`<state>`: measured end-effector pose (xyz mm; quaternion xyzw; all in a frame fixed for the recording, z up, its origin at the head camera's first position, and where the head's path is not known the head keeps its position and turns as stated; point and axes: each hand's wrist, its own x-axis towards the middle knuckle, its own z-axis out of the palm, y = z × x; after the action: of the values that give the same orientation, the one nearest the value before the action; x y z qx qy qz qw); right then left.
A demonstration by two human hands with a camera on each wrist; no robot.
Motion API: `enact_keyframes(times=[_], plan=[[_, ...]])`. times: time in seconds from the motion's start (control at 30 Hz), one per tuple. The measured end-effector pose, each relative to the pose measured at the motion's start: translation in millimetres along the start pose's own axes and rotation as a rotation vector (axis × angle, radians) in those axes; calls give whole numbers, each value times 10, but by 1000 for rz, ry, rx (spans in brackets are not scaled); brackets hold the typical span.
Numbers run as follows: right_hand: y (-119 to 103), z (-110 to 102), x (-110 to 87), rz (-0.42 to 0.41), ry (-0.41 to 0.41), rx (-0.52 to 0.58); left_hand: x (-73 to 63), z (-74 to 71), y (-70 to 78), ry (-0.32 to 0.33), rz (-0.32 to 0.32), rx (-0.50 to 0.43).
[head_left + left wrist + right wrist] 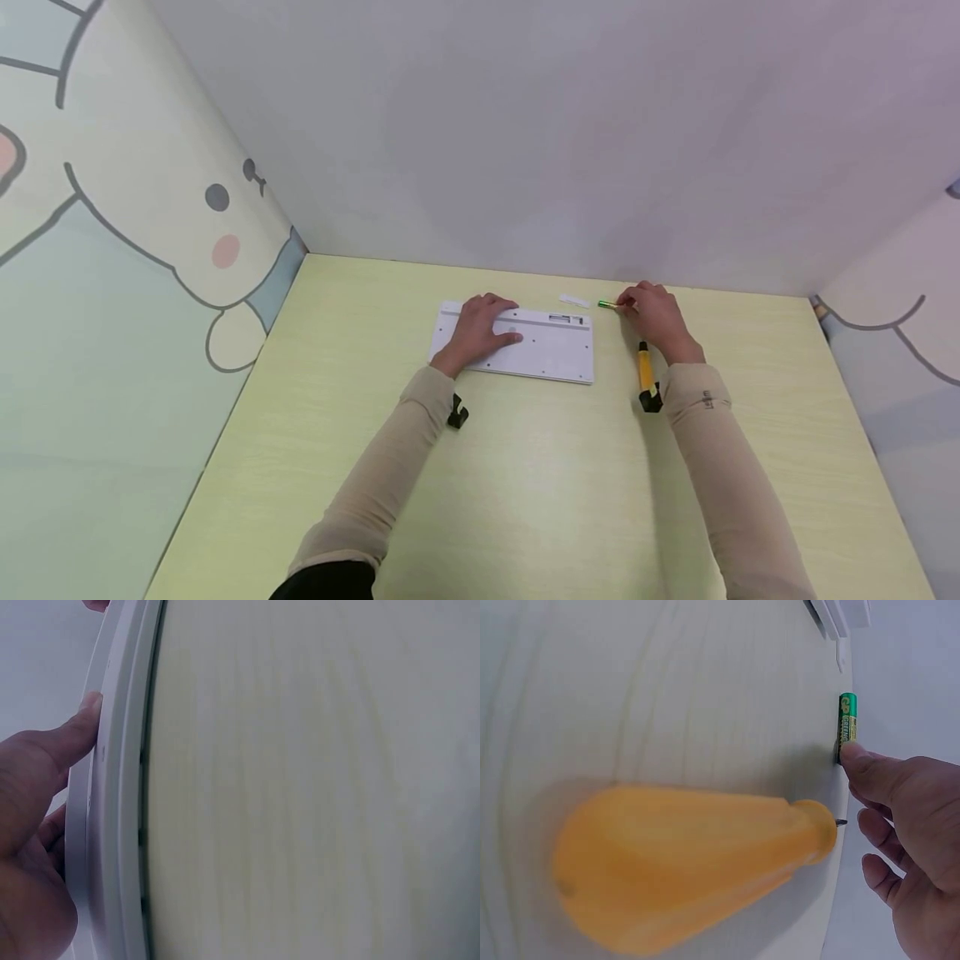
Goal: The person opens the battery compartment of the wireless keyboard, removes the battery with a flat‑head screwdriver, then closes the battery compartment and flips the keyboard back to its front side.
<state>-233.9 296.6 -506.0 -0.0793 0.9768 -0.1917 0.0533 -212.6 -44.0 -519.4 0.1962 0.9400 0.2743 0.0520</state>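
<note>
A white keyboard [555, 354] lies underside up, with an open battery slot [566, 318] near its far right corner. My left hand [480, 329] rests on its left half, thumb and fingers spread apart. In the left wrist view the thumb [79, 731] touches the keyboard's surface [120, 750]. Beyond the keyboard's right end, my right hand [656, 317] pinches a green battery [847, 716] by one end, close to the tabletop. A small white strip [574, 300], like a battery cover, lies left of the battery.
A yellow screwdriver [690, 862] with a short dark tip lies beside my right wrist. The pale wooden table [525, 475] meets a plain wall [525, 150] just behind the battery. Side walls carry cartoon drawings.
</note>
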Motion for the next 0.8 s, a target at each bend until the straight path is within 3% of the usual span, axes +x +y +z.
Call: enact_keyframes(times=[0.8], plan=[[21, -19, -47, -31, 31, -5, 19, 16, 13, 3, 6, 11]])
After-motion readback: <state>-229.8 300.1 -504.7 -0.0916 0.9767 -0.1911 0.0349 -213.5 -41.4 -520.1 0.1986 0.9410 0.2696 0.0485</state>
